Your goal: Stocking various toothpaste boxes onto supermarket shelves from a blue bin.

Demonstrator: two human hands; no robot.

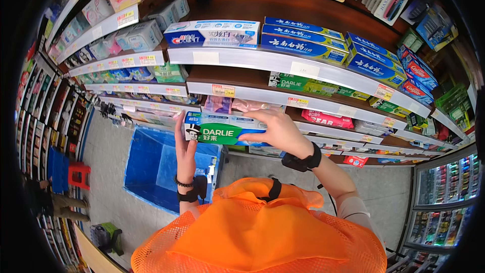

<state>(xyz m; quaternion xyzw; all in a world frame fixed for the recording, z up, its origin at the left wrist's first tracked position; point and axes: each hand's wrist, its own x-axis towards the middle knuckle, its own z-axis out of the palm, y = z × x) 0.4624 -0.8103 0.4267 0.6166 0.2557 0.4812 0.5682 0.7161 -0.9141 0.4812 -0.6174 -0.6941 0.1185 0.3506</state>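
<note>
Between my two hands is a stack of Darlie toothpaste boxes or one thick box (218, 133), green, white and blue, held level in front of the shelves. My left hand (185, 151) grips its left end, with the thumb on the front face. My right hand (278, 131) clasps the right part, thumb in front and fingers over the top. Behind it runs a shelf (227, 74) with a bare brown stretch at its left. Further right on that shelf lie more green Darlie boxes (293, 82). How many boxes I hold cannot be told.
Below my left hand a blue plastic crate (147, 163) stands on the floor. The shelf above bears a white toothpaste box (212, 34) and blue toothpaste boxes (303, 45). A red stool (79, 175) and a person's legs (70, 206) are at left, a glass-door cooler (443, 182) at right.
</note>
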